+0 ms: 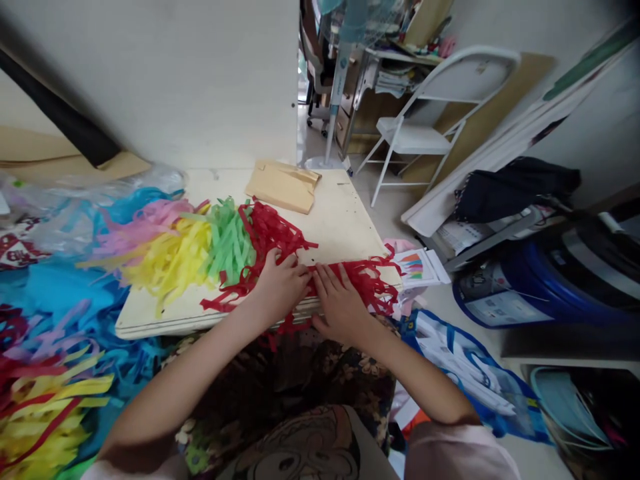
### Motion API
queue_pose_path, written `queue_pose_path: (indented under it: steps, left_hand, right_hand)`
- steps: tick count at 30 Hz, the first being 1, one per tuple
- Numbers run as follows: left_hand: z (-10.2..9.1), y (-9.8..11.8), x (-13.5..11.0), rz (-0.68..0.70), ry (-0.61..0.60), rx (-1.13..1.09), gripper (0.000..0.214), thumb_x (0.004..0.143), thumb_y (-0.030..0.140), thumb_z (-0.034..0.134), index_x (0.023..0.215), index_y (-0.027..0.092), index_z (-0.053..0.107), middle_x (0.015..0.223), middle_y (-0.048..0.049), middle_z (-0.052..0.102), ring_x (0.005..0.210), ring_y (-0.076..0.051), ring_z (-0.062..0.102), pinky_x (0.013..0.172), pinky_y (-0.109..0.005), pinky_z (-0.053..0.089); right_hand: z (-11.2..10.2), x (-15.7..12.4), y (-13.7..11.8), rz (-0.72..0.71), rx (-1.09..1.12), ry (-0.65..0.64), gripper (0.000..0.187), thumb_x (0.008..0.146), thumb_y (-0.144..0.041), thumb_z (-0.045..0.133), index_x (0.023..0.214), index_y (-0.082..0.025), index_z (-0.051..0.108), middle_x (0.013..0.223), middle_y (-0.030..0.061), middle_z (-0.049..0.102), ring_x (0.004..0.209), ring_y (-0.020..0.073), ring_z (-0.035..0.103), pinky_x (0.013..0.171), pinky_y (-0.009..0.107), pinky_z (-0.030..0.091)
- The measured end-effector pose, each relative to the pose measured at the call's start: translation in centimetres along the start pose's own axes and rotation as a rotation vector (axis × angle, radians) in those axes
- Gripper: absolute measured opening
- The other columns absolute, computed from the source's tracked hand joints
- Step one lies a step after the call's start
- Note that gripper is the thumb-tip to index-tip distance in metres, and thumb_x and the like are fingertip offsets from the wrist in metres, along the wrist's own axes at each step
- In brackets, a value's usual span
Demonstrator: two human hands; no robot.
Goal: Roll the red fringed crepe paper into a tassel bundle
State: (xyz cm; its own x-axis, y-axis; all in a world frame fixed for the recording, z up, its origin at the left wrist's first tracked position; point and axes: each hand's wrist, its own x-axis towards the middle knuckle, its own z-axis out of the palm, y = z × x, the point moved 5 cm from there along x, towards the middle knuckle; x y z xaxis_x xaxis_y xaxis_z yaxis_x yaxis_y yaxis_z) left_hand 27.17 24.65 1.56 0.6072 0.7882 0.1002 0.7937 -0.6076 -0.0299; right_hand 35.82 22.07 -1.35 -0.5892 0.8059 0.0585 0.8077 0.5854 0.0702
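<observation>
Red paper strips (273, 233) lie in a tangle on the near right part of a pale board (345, 220), some hanging over its front edge. Both hands rest on them. The right hand (340, 303) is flat, fingers straight and spread, palm down on the strips, gripping nothing. The left hand (280, 283) touches it, fingers bent over the strips. Can't tell whether it pinches any, as the fingertips are hidden underneath. The strips under both palms are covered too. Left of the red lie green strips (230, 243), then yellow strips (170, 260) & pink strips (145, 227). A tan cardboard piece (283, 187) sits at the board's far edge. Beyond that is a white folding chair (425, 127), w/ clutter behind it too blurred to read.
</observation>
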Motion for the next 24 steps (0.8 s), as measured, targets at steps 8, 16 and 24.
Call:
queue_pose_path:
  steps: [8,16,24]
  left_hand:
    - [-0.1,-1.0,-1.1,-0.002,0.062,-0.011,0.022,0.078,0.025,0.039,0.087,0.021,0.059,0.099,-0.0027,0.059,0.094,-0.022,0.045,0.088,-0.050,0.017]
    - [-3.7,-6.7,-5.7,-0.306,0.156,-0.017,0.021,0.075,0.024,0.038,0.077,0.022,0.058,0.113,-0.0022,0.051,0.100,-0.022,0.046,0.090,-0.054,0.018]
    - [-0.3,7.6,0.3,0.037,0.166,-0.167,0.052,0.079,0.034,0.030,0.118,0.000,0.035,0.124,-0.0176,0.037,0.117,-0.025,0.030,0.095,-0.037,0.025]
  right_hand:
    - [0.3,-1.7,2.8,0.127,-0.092,-0.017,0.073,0.068,-0.044,0.048,0.120,0.005,0.032,0.127,0.0233,0.029,0.119,0.0283,0.023,0.100,0.045,0.007]
    - [0.3,-1.4,2.6,0.117,-0.120,0.006,0.071,0.067,-0.040,0.051,0.118,0.006,0.034,0.125,0.0246,0.032,0.118,0.0298,0.026,0.100,0.044,0.011]
    - [1.7,-1.4,2.9,0.102,-0.149,0.010,0.042,0.078,-0.018,0.033,0.118,-0.013,0.041,0.124,0.0114,0.040,0.116,0.0241,0.031,0.097,0.042,0.019]
